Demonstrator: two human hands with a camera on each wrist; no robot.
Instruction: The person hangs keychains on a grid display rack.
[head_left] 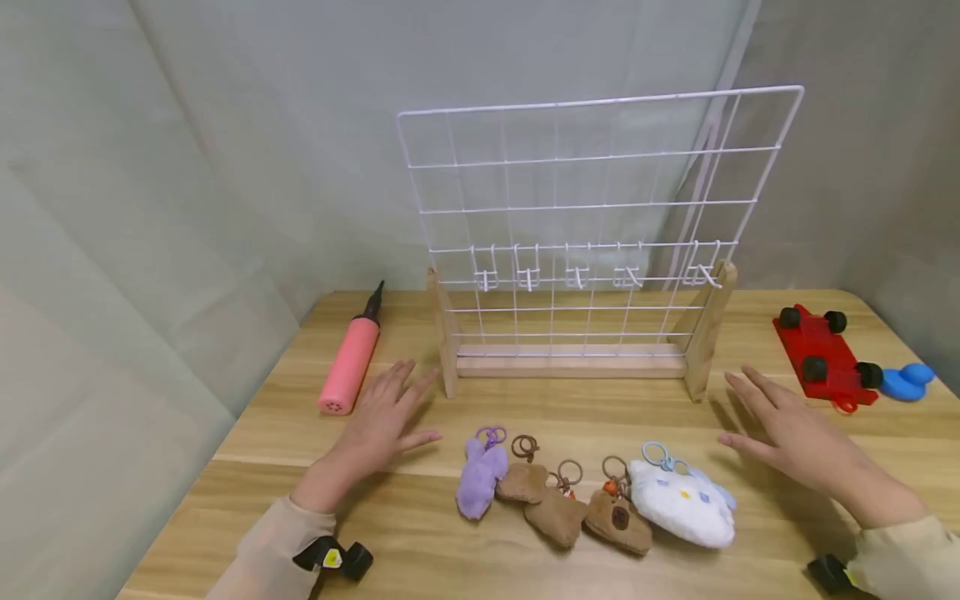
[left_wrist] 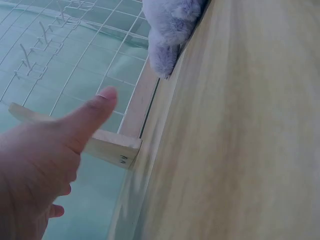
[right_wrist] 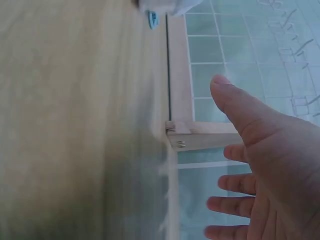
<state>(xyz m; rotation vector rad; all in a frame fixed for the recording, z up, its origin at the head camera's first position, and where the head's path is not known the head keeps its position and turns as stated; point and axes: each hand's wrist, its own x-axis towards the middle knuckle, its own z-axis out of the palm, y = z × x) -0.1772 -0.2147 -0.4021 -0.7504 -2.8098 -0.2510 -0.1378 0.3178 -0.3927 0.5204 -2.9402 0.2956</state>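
Observation:
My left hand (head_left: 382,421) is spread with relaxed fingers near the pink pump (head_left: 351,362), holding nothing. On the other side my right hand (head_left: 798,433) has its fingers extended, also with nothing in it. Between the hands lies a row of plush keychains: a purple one (head_left: 480,479), a small brown one (head_left: 522,483), a second brown one (head_left: 557,517), a brown one with a dark patch (head_left: 618,523), and a white one with a blue ring (head_left: 682,504). Behind them stands a white wire grid rack (head_left: 555,207) on a wooden base (head_left: 570,367).
Several white hooks (head_left: 576,277) hang along the grid's middle. A red toy car (head_left: 825,354) sits on the right of the wooden table (head_left: 420,550), beside a blue rubber duck (head_left: 907,382). Pale curtains hang behind the table.

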